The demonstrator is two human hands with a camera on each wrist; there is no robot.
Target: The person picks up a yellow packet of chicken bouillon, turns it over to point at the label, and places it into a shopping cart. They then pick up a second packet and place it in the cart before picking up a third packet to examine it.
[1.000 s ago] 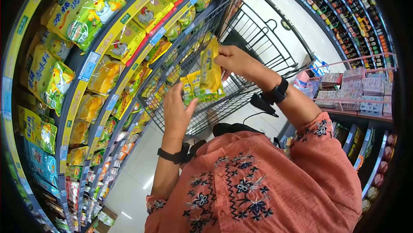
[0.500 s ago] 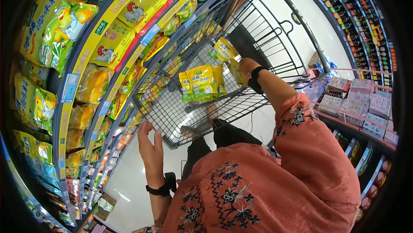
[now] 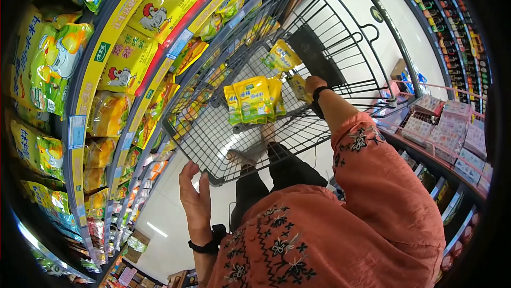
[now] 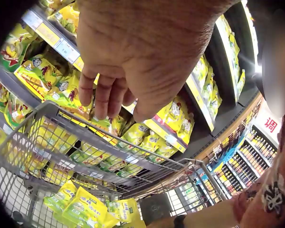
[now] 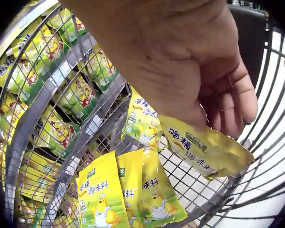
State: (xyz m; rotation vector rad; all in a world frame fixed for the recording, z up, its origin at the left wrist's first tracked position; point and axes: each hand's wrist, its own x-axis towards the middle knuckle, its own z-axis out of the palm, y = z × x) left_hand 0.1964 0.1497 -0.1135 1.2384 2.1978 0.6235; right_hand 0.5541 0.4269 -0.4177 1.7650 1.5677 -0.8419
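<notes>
In the head view my right hand (image 3: pixel 315 84) is low inside the shopping cart (image 3: pixel 213 177) and holds a yellow chicken seasoning packet (image 3: pixel 299 89) near its top edge. The right wrist view has the fingers bent behind that packet (image 5: pixel 204 147); the thumb tip is hidden. Several similar packets (image 3: pixel 254 101) stand grouped in the cart's middle, and another packet (image 3: pixel 285 55) lies farther up. My left hand (image 3: pixel 195 195) hovers by the cart's near left corner with fingers loosely bent and nothing in them. A dark flat panel (image 3: pixel 316 56) is beyond my right hand.
Shelves of yellow seasoning bags (image 3: pixel 128 62) rise along the left, close to the cart's side. At right is a pink wire rack (image 3: pixel 399 128) of small boxes (image 3: pixel 441 128). Bottles line a far shelf (image 3: pixel 452 38). Pale floor (image 3: pixel 159 208) shows below the cart.
My right hand has carried the packet from above the cart down into its right part. The left hand has drawn back from the packets to the cart's near left corner.
</notes>
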